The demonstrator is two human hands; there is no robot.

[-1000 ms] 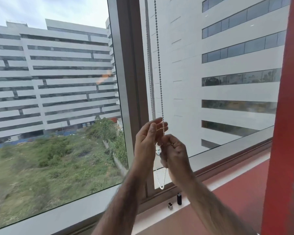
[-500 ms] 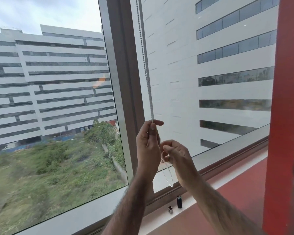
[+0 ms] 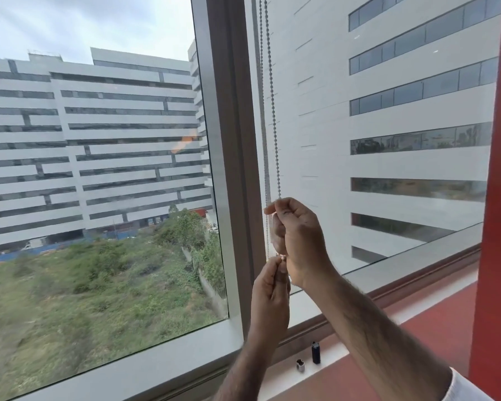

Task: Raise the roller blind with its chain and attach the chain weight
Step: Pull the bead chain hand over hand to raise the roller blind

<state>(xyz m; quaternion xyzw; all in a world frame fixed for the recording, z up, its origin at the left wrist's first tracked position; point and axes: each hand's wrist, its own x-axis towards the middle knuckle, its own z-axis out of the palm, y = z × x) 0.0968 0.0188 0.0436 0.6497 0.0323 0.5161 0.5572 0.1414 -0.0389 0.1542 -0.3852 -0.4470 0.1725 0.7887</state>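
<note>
A beaded blind chain (image 3: 274, 117) hangs in two strands in front of the right pane, beside the grey window post (image 3: 229, 157). My right hand (image 3: 298, 238) is the upper one and pinches the right strand between thumb and fingers. Just below it, my left hand (image 3: 272, 287) pinches the left strand at its fingertips. The chain's bottom loop is hidden behind my hands. On the sill stand a small black piece (image 3: 316, 353) and a small silver piece (image 3: 300, 365). The blind itself is out of view above.
A white sill (image 3: 327, 363) runs along the window bottom, with a red ledge (image 3: 434, 322) beyond it. A red pillar (image 3: 498, 198) borders the right side. Buildings and a green plot lie outside the glass.
My right hand has climbed above the left and taken the right strand high up. My left hand has dropped lower on the left strand. The hanging loop, seen earlier, is now hidden.
</note>
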